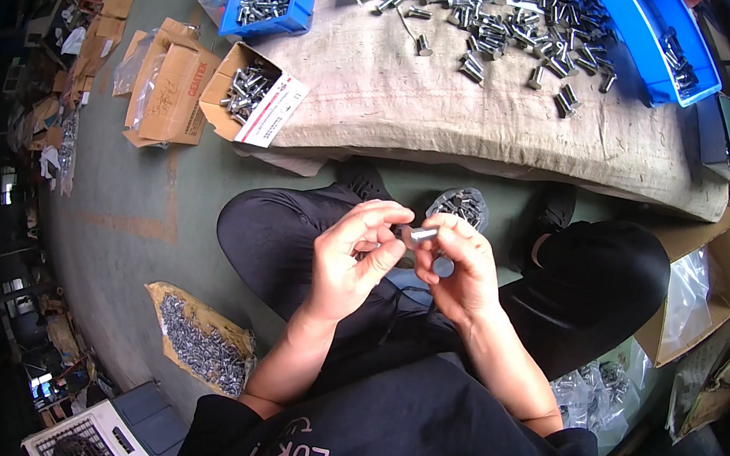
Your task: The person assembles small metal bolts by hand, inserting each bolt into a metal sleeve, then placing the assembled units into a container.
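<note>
In front of my lap, a short shiny metal bolt (423, 234) lies between my two hands. My right hand (468, 275) pinches it between thumb and fingers. A second bolt, its flat round head (443, 266) showing, is tucked under the fingers of that same hand. My left hand (349, 259) is closed with thumb and fingertips at the bolt's left end; whatever small part may sit there is too blurred to name. Just beyond my hands, a clear plastic bag (435, 202) of metal parts rests between my feet.
A cloth-covered low table (374, 99) bears a loose heap of bolts (542, 34), with a blue bin (296, 18) left and another blue bin (638, 42) right. A carton of bolts (216, 95) stands at its left corner. Small parts fill a tray (168, 331) on the floor.
</note>
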Demonstrator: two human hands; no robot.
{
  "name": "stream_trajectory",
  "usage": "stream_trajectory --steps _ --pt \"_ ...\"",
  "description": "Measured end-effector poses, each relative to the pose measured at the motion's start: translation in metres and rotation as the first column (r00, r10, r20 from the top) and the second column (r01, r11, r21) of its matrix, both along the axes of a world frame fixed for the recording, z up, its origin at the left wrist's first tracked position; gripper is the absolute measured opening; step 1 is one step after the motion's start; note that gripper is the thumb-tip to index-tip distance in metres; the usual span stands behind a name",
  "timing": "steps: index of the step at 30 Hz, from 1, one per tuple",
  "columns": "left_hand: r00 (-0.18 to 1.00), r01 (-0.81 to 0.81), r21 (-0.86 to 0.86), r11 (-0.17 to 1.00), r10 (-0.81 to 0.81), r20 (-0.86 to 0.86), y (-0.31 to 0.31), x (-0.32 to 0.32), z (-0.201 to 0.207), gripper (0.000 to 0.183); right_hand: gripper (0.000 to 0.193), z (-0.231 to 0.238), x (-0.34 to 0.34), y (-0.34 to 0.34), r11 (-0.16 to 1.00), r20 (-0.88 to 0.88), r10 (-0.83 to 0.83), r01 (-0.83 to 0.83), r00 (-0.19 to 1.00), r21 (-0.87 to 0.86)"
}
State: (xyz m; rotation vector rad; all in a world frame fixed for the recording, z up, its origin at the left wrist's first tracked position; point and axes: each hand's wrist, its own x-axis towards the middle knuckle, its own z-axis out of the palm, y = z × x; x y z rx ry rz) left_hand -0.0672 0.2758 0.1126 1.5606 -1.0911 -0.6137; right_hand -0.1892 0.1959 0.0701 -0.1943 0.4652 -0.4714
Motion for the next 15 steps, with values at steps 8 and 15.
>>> stream_trajectory --steps 8,15 --pt "0.686 -0.079 0.19 0.979 0.192 -0.702 -0.001 -0.004 -0.004 0.036 0.01 0.012 0.001 0.0 0.939 -0.219 0.171 -0.226 0.961 -0.259" --pt "0.973 -0.105 0.248 0.963 0.152 -0.176 -0.001 -0.006 -0.009 0.033 0.019 0.008 0.005 0.008 0.439 -0.338 -0.131 -0.251 0.932 -0.863"
